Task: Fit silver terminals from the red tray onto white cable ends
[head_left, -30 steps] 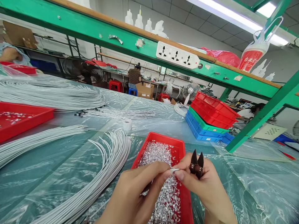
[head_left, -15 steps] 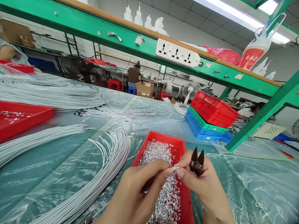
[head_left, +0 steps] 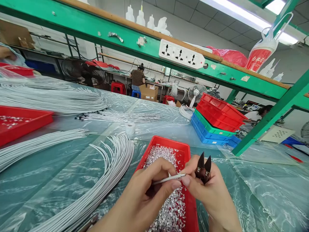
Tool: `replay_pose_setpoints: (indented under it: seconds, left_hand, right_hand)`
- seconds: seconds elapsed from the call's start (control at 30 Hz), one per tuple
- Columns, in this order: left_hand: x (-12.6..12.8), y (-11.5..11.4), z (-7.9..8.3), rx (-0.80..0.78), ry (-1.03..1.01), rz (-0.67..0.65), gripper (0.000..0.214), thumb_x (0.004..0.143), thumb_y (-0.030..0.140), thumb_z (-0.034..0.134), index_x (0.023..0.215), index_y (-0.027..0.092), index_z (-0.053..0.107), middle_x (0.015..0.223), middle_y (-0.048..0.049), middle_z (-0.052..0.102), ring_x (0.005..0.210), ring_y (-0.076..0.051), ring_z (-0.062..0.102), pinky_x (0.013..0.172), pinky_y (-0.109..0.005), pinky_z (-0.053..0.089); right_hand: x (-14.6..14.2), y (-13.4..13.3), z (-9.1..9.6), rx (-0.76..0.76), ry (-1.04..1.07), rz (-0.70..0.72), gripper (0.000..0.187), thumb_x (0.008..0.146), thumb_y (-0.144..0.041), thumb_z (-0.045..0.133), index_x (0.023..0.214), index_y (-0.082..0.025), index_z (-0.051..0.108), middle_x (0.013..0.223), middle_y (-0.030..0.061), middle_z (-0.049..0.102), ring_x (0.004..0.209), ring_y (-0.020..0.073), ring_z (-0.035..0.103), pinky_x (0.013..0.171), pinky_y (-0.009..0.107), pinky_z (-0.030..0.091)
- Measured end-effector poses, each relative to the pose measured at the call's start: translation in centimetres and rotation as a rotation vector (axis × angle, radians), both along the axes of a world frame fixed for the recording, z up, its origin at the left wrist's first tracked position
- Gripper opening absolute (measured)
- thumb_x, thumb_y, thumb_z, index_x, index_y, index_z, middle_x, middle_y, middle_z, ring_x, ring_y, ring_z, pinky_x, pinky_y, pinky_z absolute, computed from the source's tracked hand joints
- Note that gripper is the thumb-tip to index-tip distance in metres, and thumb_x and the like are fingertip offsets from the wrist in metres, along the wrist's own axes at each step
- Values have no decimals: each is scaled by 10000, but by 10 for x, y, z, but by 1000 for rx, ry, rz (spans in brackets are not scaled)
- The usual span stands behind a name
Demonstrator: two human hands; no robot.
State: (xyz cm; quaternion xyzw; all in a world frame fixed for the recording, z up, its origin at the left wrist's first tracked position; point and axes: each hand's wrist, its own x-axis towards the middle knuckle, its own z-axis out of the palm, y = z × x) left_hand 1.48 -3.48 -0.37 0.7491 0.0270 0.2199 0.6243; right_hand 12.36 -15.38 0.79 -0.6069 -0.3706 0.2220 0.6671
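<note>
A thin white cable (head_left: 166, 178) runs through my left hand (head_left: 142, 190), whose curled fingers hold it while thumb and forefinger stand slightly apart around it. Thumb and forefinger of my right hand (head_left: 210, 190) pinch the cable's tip. The same hand carries a pair of dark snips (head_left: 203, 167), blades upward and parted; its handles are hidden in the palm. Both hands are above a red tray (head_left: 170, 140) full of small shiny silvery scraps. Left of it lies a curved bundle of white cables (head_left: 116, 170).
More cable bundles (head_left: 48, 100) and a second red tray (head_left: 26, 125) lie on the left. A white roll (head_left: 130, 128) stands mid-table. Stacked bins (head_left: 217, 116) stand by a slanting green post (head_left: 265, 119). A green shelf beam with a power strip (head_left: 181, 54) crosses above. Other people sit farther off.
My left thumb and forefinger have parted, baring a longer stretch of the white cable. My right hand keeps its pinch and the snips, almost unmoved. The view has shifted slightly.
</note>
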Motion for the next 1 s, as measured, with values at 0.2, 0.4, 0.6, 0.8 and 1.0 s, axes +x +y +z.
replay_pose_setpoints:
  seconds: [0.2, 0.4, 0.6, 0.8, 1.0]
  left_hand:
    - [1, -2, -5, -30, -29, -8, 267, 954, 404, 459, 787, 209, 532, 606, 70, 361, 545, -119, 313, 497, -271, 220]
    - [0, -5, 1, -116, -7, -26, 278, 947, 395, 454, 755, 201, 507, 605, 69, 393, 557, -109, 341, 518, -254, 250]
    - [-1, -7, 5, -146, 0, -31, 264, 947, 368, 438, 744, 208, 491, 576, 80, 396, 536, -105, 319, 513, -261, 228]
    - [-1, -7, 8, -152, 32, -17, 263, 948, 352, 418, 730, 219, 482, 558, 85, 396, 527, -110, 301, 516, -271, 222]
    - [-1, -7, 5, -168, 22, -57, 290, 958, 383, 405, 718, 229, 453, 542, 84, 396, 513, -115, 286, 513, -277, 220]
  right_hand:
    - [-4, 0, 6, -39, -18, -23, 72, 699, -220, 702, 669, -211, 637, 496, -84, 330, 472, 102, 281, 443, 236, 226]
    - [-9, 3, 10, -12, 25, -69, 72, 648, -192, 671, 635, -198, 600, 509, -85, 350, 484, 88, 236, 470, 233, 190]
    - [-10, 2, 11, -59, 75, -56, 98, 651, -212, 684, 634, -208, 587, 467, -96, 333, 445, 83, 226, 433, 226, 188]
    - [-8, 1, 13, -71, 73, -5, 155, 651, -194, 727, 654, -204, 573, 481, -100, 336, 453, 77, 209, 448, 226, 193]
    - [-11, 1, 14, -62, 82, -27, 96, 645, -181, 661, 645, -204, 568, 491, -108, 310, 471, 80, 174, 465, 236, 167]
